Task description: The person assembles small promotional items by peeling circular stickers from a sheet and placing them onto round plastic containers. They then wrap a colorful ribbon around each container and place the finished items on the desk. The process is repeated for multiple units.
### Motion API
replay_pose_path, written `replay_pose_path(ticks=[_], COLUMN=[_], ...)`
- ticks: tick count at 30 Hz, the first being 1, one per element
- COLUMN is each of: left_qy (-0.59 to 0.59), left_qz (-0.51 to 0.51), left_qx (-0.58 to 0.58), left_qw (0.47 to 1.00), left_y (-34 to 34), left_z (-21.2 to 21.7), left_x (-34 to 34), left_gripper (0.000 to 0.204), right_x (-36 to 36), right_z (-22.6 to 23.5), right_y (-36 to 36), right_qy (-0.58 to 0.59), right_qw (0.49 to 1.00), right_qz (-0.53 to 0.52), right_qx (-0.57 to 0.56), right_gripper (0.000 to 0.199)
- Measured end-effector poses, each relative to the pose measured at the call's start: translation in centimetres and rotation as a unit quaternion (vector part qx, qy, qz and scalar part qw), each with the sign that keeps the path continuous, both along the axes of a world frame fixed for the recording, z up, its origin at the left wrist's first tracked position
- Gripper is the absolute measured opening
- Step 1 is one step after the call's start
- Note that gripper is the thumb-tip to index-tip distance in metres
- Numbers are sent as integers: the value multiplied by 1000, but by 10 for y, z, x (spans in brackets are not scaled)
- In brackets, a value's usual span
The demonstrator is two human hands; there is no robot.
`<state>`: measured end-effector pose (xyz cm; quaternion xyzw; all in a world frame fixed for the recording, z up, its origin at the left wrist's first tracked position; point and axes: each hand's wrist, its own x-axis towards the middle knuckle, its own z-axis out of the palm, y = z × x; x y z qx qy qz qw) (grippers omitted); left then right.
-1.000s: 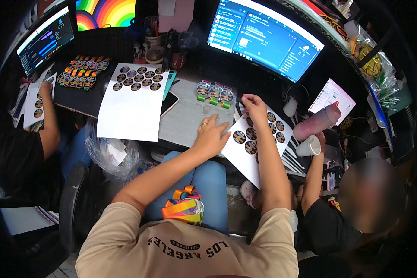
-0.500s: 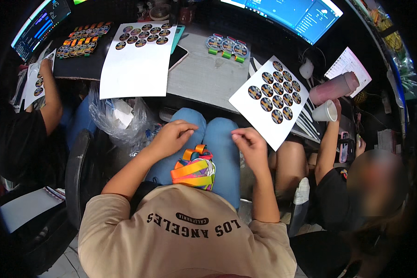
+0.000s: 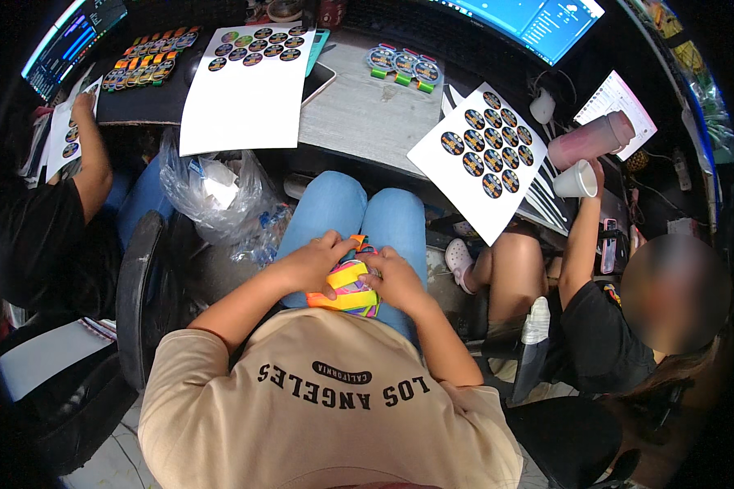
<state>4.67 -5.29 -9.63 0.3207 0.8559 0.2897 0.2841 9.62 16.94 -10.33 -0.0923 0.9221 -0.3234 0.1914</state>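
Note:
A bundle of medals [image 3: 344, 298] with orange, yellow and pink ribbons lies in my lap, against my shirt. My left hand [image 3: 316, 262] rests on its left side, fingers curled over the ribbons. From the right, my right hand [image 3: 395, 279] grips the bundle with thumb and fingers. The fingers partly cover it, and the medal faces are mostly hidden. On the desk ahead, three silvery medals [image 3: 404, 62] with green ribbons lie in a row. White sheets of round dark stickers lie on either side, a left sheet [image 3: 238, 118] and a right sheet [image 3: 457, 186].
More ribboned medals [image 3: 143, 72] lie at the back left. A plastic bag [image 3: 212, 196] hangs below the desk edge [image 3: 326, 148]. At right, a person's hand is at a white cup [image 3: 575, 181], beside a pink bottle [image 3: 591, 142]. Another person's arm [image 3: 95, 163] reaches over a sticker sheet at left.
Both hands, held apart above my knees before, have come down and inward onto the medal bundle in my lap and taken hold of it. The view has shifted slightly.

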Motion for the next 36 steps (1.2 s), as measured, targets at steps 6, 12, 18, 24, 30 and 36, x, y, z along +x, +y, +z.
replay_pose_path(ticks=[6,12,18,24,30,36], left_qy=[-75,-135,-178,-406,-321,-392], left_qz=[27,41,179,125,13,230], left_qx=[40,114,328,246,488,573], left_qw=[996,983,911,871,812,682], left_y=[-6,-25,-47,-41,52,89], left_z=[-1,5,4,12,52,57], left_x=[-4,-17,-38,-40,7,-19], left_gripper=[75,40,16,58,78,47], right_x=[1,-3,-7,0,10,-14], right_z=[-7,-19,16,65,71,79], right_y=[7,9,34,61,27,61], right_qy=[58,-178,-148,-127,-135,369], right_qw=[994,912,856,711,767,892], right_qz=[7,-121,-170,-250,-150,-261], right_qx=[-93,-349,-465,-645,-609,-2], right_gripper=[46,27,17,21,21,44])
